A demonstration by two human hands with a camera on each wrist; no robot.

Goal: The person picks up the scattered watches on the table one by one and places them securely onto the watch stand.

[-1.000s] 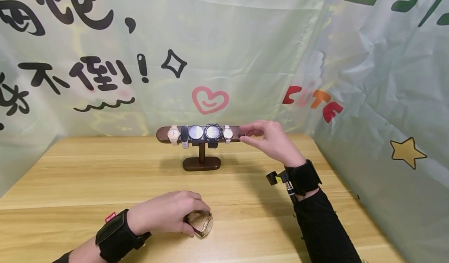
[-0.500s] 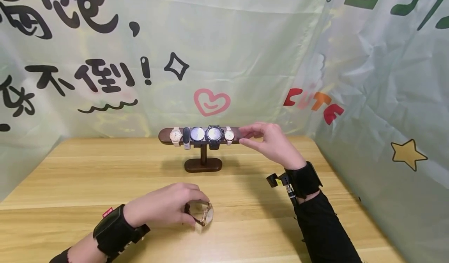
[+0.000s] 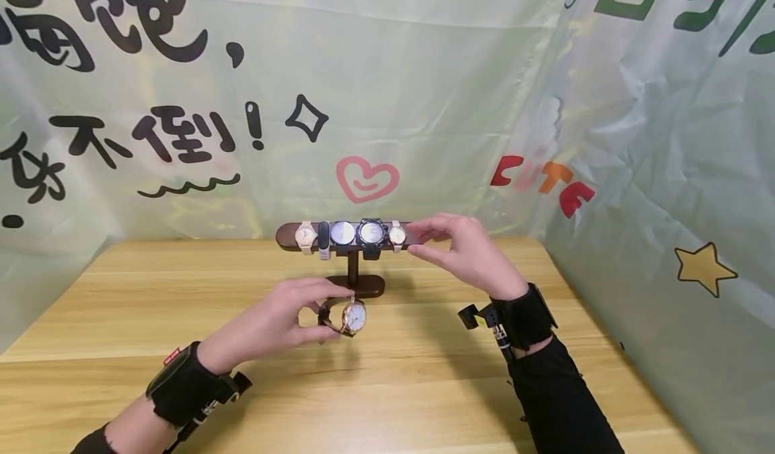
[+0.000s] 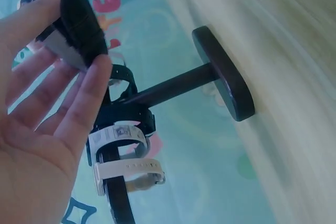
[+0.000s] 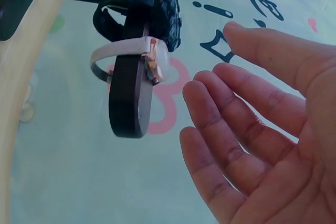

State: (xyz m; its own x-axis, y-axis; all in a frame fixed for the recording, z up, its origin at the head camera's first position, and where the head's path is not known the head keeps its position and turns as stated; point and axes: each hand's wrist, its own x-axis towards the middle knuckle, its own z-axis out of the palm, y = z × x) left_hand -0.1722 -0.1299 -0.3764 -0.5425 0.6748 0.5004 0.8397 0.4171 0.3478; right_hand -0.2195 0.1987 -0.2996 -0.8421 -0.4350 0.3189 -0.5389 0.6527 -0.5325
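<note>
My left hand pinches a wristwatch with a rose-gold case, white dial and dark strap, held above the table in front of the stand. In the left wrist view its dark strap shows between thumb and fingers. A dark brown watch stand carries a pale-strapped watch, a fitness band, a round dark watch, a black sports watch and a small white-strapped watch. Beside the bar's right end, my right hand has relaxed fingers; the right wrist view shows them apart from the bar.
The stand's base rests toward the back of the wooden table. A printed fabric backdrop rises behind the table and along its right side. Each wrist wears a black band with a small camera.
My left hand has raised the wristwatch and carried it forward toward the stand, its dial now facing more toward me. My right hand has stayed near the bar's right end.
</note>
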